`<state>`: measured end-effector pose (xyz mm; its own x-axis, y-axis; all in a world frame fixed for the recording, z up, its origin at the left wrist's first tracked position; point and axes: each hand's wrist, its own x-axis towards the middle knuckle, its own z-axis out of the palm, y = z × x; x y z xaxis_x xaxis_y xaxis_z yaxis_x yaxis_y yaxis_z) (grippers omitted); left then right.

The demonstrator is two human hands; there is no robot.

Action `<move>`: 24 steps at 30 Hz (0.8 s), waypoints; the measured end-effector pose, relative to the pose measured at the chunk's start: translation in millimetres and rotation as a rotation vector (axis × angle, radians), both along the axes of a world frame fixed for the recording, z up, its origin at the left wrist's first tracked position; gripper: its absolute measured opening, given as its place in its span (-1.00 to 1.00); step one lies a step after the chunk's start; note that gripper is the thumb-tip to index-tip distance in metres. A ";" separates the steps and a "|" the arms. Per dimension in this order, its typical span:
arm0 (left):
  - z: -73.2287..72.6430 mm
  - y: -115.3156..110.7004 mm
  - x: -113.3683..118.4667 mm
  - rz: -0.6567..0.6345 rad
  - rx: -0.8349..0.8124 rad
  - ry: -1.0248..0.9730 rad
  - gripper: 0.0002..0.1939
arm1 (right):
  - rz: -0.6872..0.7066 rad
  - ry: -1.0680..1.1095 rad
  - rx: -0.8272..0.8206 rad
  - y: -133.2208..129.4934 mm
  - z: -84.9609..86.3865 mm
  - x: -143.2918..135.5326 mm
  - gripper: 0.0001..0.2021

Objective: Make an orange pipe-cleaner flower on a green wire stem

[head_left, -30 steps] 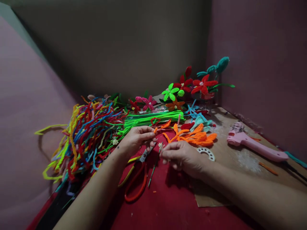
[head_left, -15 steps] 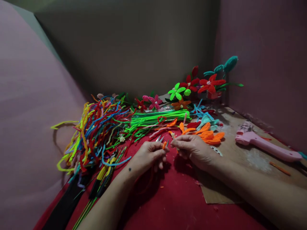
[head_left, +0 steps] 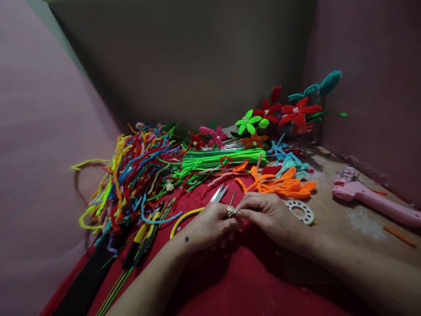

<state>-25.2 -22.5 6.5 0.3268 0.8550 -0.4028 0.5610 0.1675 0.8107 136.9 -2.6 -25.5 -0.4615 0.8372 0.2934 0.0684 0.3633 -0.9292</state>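
A smooth red cloth (head_left: 259,287) lies under a tangled heap of fuzzy, many-coloured stems (head_left: 131,180) and a bundle of straight green stems (head_left: 226,157). The left hand (head_left: 215,224) curls, its grip hidden, against the right hand (head_left: 268,215), whose thumb and forefinger pinch a tiny cream flower centre (head_left: 231,211) between the hands, above the cloth. Nearby are a pink plastic glue gun (head_left: 371,199), soft orange looped petals (head_left: 286,186), black-and-yellow pliers (head_left: 148,244) with unreadable handle lettering, pointed metal scissors (head_left: 219,194), and a white ring (head_left: 307,212) pierced with round holes.
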 end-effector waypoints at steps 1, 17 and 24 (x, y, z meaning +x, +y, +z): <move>-0.5 0.0 -0.7 -0.009 -0.010 -0.023 -0.86 | -0.026 0.003 -0.042 0.3 0.3 -0.3 -0.88; -2.4 3.0 12.7 0.265 0.116 -0.182 -0.86 | -0.178 0.225 -0.448 2.8 -1.4 -2.6 -0.83; 7.3 5.7 -9.0 0.198 0.178 -0.196 -0.85 | -0.084 0.334 -0.621 10.0 -3.8 -1.0 -0.81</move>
<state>-34.2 -16.8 13.9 0.2040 0.9608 -0.1876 0.3625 0.1039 0.9262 135.8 7.5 -29.4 -0.3565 0.9245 -0.1351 -0.2522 -0.2345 -0.9388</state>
